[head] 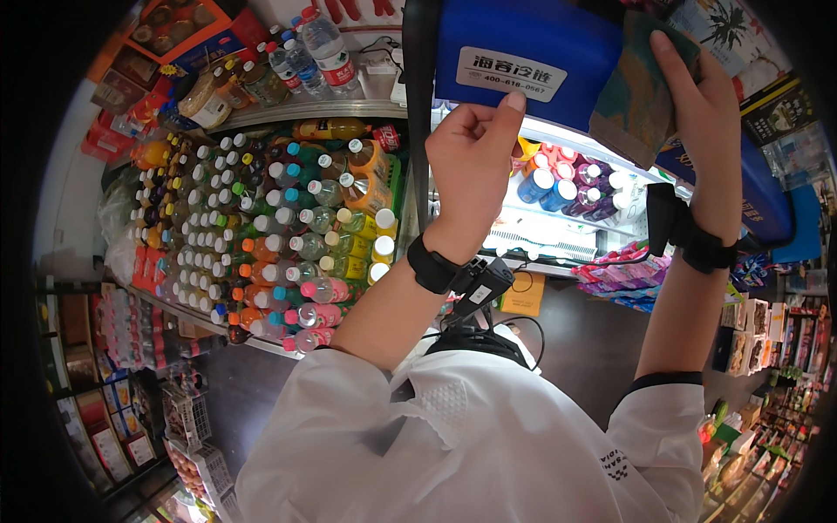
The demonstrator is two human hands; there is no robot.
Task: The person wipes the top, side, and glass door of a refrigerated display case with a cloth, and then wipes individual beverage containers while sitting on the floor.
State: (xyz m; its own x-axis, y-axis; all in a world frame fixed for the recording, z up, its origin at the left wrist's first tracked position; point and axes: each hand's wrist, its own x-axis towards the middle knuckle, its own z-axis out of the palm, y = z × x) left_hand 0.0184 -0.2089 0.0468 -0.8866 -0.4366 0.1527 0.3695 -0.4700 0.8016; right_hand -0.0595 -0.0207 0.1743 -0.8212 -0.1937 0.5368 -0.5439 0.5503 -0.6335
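My right hand [703, 104] grips a folded teal-and-brown cloth [637, 91] and holds it against the right part of a blue panel [529, 39] above a lit display cooler [543, 245]. The thumb of my left hand [474, 160] lies over the panel's lower edge, just below a white label [511, 73] bearing writing. My left fingers are curled and partly hidden, so I cannot tell what they hold. A small yellow thing [527, 149] shows beside them. Each wrist wears a black strap with a device. Blue-capped bottles [549, 188] and purple ones stand inside the cooler.
At left, a display case holds many rows of capped drink bottles [261, 222]. Larger water bottles [327, 52] and a jar [204, 104] stand on the ledge above. Colourful packets [621, 274] hang below the cooler, near a yellow box [523, 294] on the dark floor [582, 333].
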